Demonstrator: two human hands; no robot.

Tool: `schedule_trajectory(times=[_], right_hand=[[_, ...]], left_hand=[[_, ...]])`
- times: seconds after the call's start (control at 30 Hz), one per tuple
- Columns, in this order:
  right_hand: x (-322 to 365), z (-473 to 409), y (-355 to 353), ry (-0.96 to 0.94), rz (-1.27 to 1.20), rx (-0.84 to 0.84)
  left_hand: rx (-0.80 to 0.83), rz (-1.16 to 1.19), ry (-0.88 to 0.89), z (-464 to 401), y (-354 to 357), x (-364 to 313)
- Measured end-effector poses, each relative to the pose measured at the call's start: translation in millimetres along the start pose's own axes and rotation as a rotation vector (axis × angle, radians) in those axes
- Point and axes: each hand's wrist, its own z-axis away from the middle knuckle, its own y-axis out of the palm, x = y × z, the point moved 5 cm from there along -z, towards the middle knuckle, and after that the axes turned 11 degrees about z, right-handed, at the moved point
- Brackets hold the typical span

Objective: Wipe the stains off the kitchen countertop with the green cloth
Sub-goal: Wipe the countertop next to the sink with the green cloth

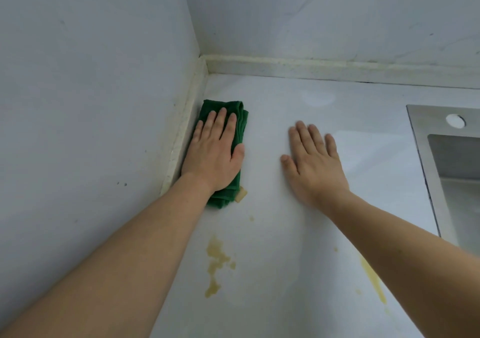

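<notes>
A folded green cloth (pixel 240 119) lies on the white countertop (pixel 280 233) against the left wall's edge strip. My left hand (pixel 217 153) presses flat on top of it, fingers together and pointing away from me. My right hand (pixel 313 163) rests flat on the bare counter to the right, fingers spread, holding nothing. A small yellowish stain (pixel 241 196) shows at the cloth's near corner. A larger yellow-brown stain (pixel 215 262) lies nearer to me, between my forearms. Another yellow streak (pixel 372 280) runs beside my right forearm.
Grey walls meet in a corner at the back left, with a dirty cream edge strip (pixel 181 135) along the counter. A steel sink (pixel 452 171) with a round tap hole (pixel 455 121) sits at the right edge.
</notes>
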Motion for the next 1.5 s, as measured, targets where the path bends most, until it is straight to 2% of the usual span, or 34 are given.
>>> schedule_trajectory(times=[0.23,0.5,0.97,1.2,1.37,1.5], right_hand=[[-1.3,-1.8,-0.7,-0.005,-0.001,-0.01],[1.7,3.4,-5.8,-0.016,-0.009,0.001],[2.1,2.1,-1.4,-0.01,0.003,-0.021],[18.4,35.9,-19.6,0.006,-0.028,-0.091],[29.3,69.9,2.6,-0.045,-0.025,0.003],[28.3,65.6,7.7,-0.021,-0.005,-0.032]], left_hand=[[0.042,0.018,0.013,41.9,1.5,1.3],[0.071,0.044,-0.022,184.8,14.7,-7.1],[0.007,0.016,-0.056,173.7,17.5,-3.6],[0.006,0.038,-0.053,173.6,17.7,-4.1],[-0.012,0.04,-0.05,175.2,15.3,-4.5],[-0.027,0.036,-0.046,171.7,17.3,-1.7]])
